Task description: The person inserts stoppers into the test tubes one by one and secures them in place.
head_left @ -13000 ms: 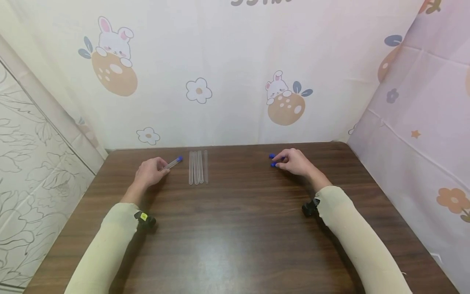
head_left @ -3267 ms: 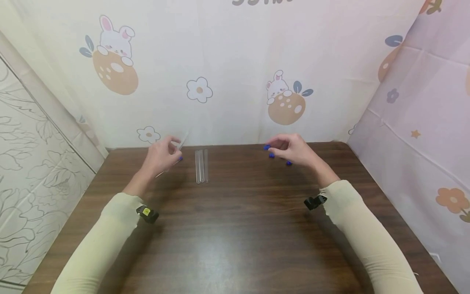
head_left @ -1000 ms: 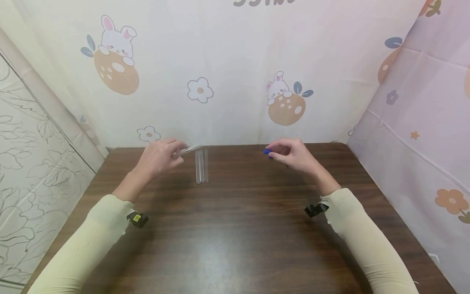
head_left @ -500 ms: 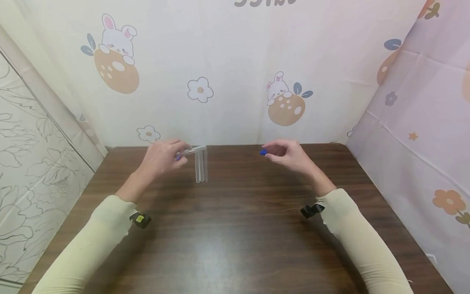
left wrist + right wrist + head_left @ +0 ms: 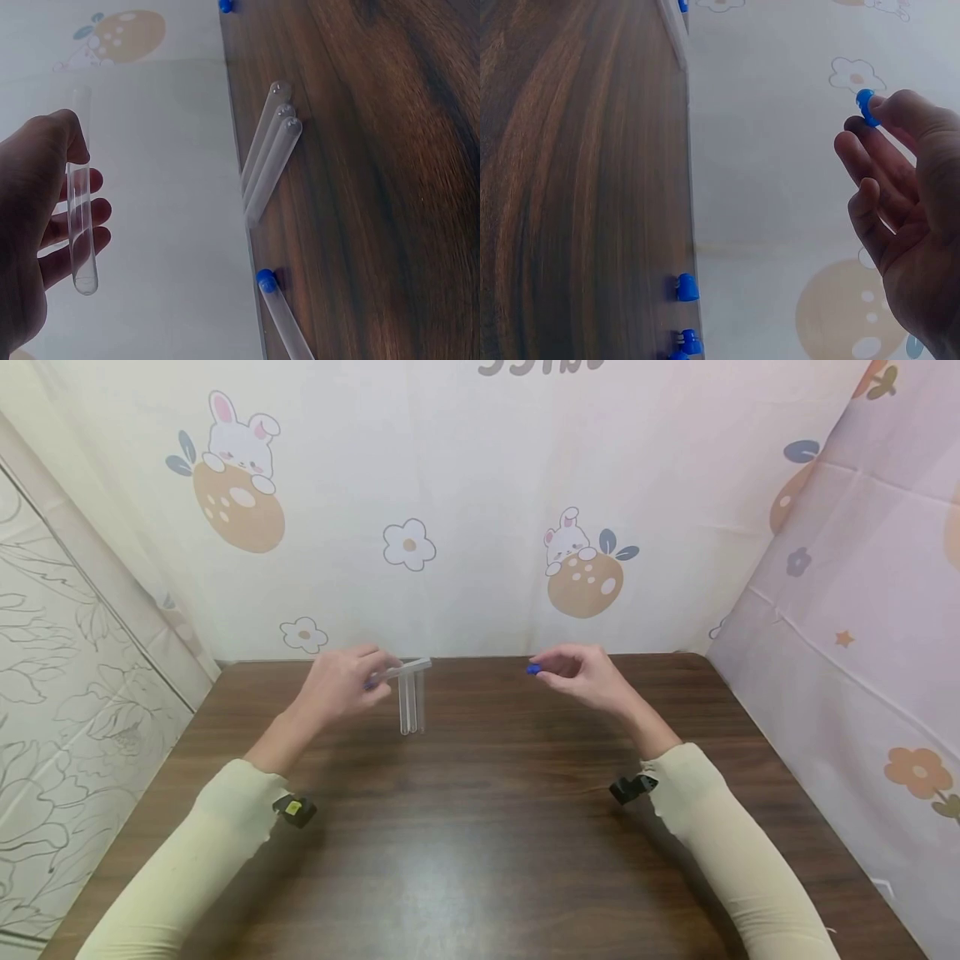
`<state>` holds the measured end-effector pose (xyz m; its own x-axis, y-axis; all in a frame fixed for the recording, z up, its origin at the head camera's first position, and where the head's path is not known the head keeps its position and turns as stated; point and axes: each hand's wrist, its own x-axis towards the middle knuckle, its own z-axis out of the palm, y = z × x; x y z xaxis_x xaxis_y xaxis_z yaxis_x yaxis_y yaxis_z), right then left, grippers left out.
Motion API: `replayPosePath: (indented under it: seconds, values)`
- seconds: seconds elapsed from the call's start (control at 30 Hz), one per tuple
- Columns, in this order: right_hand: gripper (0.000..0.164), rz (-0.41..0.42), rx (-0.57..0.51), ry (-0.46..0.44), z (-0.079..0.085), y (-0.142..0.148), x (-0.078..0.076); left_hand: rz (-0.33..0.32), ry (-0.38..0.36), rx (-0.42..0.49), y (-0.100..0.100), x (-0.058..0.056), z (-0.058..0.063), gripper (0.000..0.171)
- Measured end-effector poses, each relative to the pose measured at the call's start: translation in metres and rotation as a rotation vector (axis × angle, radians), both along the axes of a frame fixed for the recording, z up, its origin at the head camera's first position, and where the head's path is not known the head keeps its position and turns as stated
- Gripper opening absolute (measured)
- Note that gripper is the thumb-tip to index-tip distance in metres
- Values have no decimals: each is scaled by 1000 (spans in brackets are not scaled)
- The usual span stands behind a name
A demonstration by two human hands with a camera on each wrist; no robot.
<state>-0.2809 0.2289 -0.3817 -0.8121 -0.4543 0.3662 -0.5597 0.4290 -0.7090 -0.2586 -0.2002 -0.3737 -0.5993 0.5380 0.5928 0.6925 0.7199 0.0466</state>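
Observation:
In the head view my left hand [image 5: 341, 687] holds a clear test tube [image 5: 408, 668] above the table, nearly level, one end pointing right. Thumb and fingers pinch that tube [image 5: 81, 225] along its side in the left wrist view. Across from it, my right hand [image 5: 588, 677] pinches a small blue cap [image 5: 533, 669] between thumb and fingertips, apart from the tube. The right wrist view shows this cap [image 5: 866, 106] at the fingertips, the other fingers loosely bent. Three uncapped test tubes [image 5: 408, 706] lie side by side on the table, partly beneath the held one.
A test tube with a blue cap [image 5: 266, 280] lies near the table's back edge, mostly hidden by my left hand in the head view. Several loose blue caps [image 5: 687, 288] lie by that edge below my right hand. A printed curtain [image 5: 480, 585] hangs behind the table.
Thirteen seconds ago my left hand held a capped tube; an uncapped one has since left the row. That tube has tilted from steep to nearly level. My right hand has shifted left with a cap.

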Motion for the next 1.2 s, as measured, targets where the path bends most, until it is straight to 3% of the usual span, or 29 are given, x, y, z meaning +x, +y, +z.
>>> replayPosePath:
  seconds: [0.33, 0.7, 1.2]
  values:
    - [28, -5, -9, -22, -2, -6, 1, 20, -64, 5, 11, 2, 2, 27]
    - [22, -5, -10, -23, -2, -12, 1, -17, -55, 25, 21, -1, 1, 26]
    - [23, 21, -16, -25, -1, -24, 2, -92, -100, 18, 37, -4, 1, 27]
